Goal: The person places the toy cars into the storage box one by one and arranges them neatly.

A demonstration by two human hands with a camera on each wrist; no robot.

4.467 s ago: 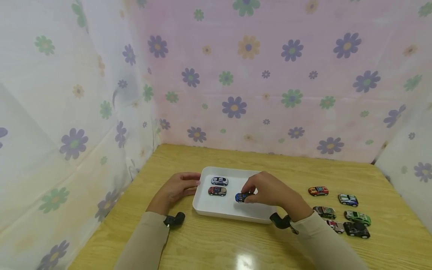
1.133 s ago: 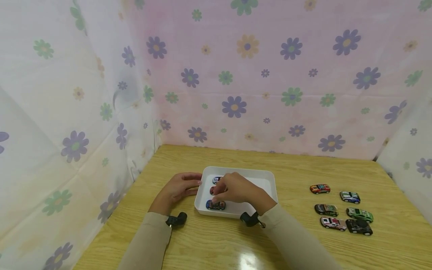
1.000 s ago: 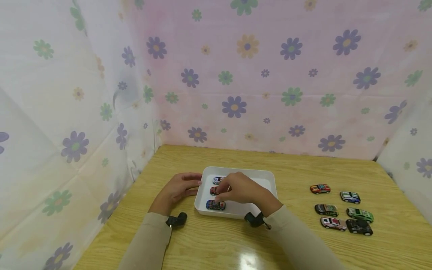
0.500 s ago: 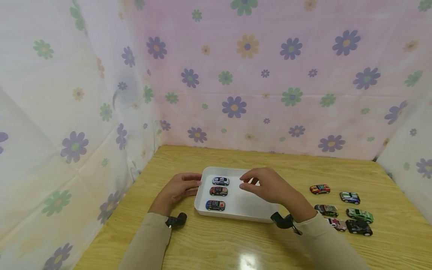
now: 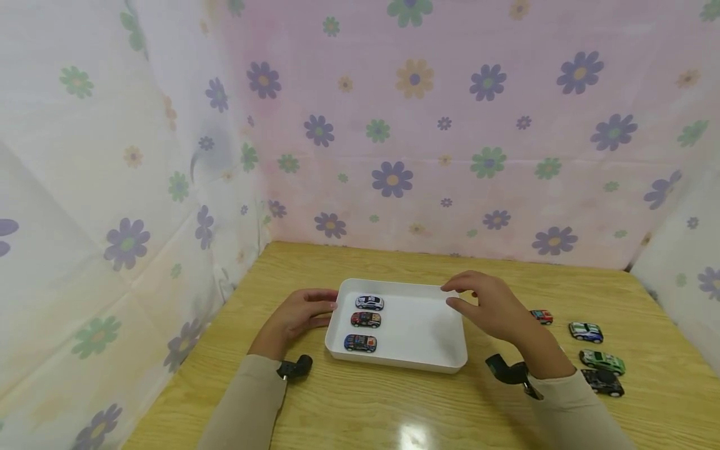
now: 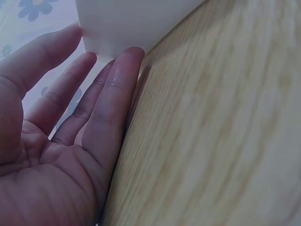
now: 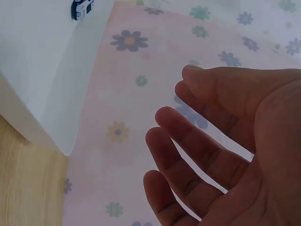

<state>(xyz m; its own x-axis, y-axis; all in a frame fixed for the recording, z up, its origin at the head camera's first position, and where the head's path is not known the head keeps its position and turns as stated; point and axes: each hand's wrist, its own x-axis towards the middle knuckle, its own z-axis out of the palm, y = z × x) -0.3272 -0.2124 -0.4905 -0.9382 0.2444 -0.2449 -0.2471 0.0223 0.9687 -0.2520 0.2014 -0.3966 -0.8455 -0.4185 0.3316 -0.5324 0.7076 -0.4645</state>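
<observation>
The left hand (image 5: 298, 315) lies flat, fingers touching the white tray's (image 5: 419, 359) left edge. The right hand (image 5: 492, 306) hangs over the tray's right edge (fingers loose, holding nothing).

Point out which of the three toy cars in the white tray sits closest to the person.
The blue car. It stands at the near end of the column in the white tray; the dark red car sits in the middle and the white car farthest back.
</observation>
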